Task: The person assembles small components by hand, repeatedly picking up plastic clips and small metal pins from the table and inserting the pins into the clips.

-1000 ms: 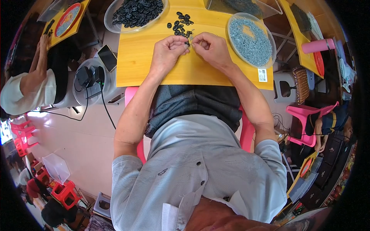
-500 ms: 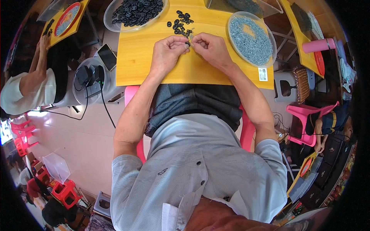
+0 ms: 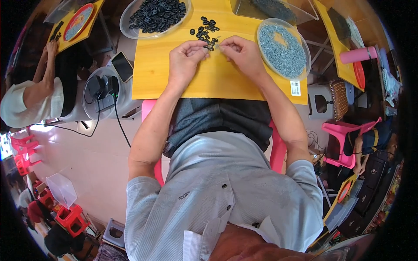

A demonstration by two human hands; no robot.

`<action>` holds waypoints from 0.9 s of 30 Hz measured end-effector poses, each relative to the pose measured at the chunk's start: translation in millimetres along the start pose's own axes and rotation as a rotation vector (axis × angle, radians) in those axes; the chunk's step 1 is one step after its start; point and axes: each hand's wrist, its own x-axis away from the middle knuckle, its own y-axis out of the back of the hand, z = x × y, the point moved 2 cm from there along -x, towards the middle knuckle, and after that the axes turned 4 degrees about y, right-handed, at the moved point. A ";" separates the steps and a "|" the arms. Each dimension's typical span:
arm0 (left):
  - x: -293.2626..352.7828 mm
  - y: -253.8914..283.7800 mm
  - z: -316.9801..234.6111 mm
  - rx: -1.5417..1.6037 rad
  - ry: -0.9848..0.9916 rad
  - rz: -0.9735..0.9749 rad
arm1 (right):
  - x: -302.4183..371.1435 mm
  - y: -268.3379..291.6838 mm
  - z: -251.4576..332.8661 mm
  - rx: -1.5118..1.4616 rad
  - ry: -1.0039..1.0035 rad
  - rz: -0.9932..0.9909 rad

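Over the far part of the yellow table (image 3: pixel 156 74), my left hand (image 3: pixel 185 61) pinches a small black oval piece (image 3: pixel 206 47) between thumb and fingertips. Just to its right, my right hand (image 3: pixel 240 51) is closed in a pinch too; whatever lies between its fingertips is too small to make out. The two hands are a little apart. Beyond my fingertips lie several loose black oval pieces with holes (image 3: pixel 203 32). A few thin silvery bits (image 3: pixel 218 39) lie near my right fingertips.
A clear bowl (image 3: pixel 123 27) of black pieces stands at the far left. At the far right are a round tub (image 3: pixel 308 61) of small silvery screws and a clear bin (image 3: pixel 305 15). A phone (image 3: pixel 122 66) and a container of chargers (image 3: pixel 89 111) sit left of the table; co-workers sit nearby.
My hands have drawn slightly apart, the left moving a little left with the black piece. The view has shifted slightly.
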 end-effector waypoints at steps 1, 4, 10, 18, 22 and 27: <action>-1.2 3.6 -3.5 0.046 -0.004 -0.058 | -3.0 2.2 -1.1 0.004 0.005 0.005; -4.3 13.0 -8.9 0.159 -0.005 -0.165 | -12.1 2.6 2.2 0.220 0.066 -0.045; -8.6 22.0 -8.3 0.360 -0.027 -0.280 | -38.5 -14.9 5.8 0.525 0.183 0.047; -10.8 27.3 -5.7 0.402 -0.049 -0.299 | -61.3 -35.8 18.4 0.711 0.154 0.203; -10.1 25.8 -7.7 0.373 -0.043 -0.298 | -61.3 -43.6 19.2 0.758 0.265 0.211; -10.0 25.6 -7.6 0.360 -0.036 -0.302 | -60.0 -48.5 26.7 0.733 0.305 0.248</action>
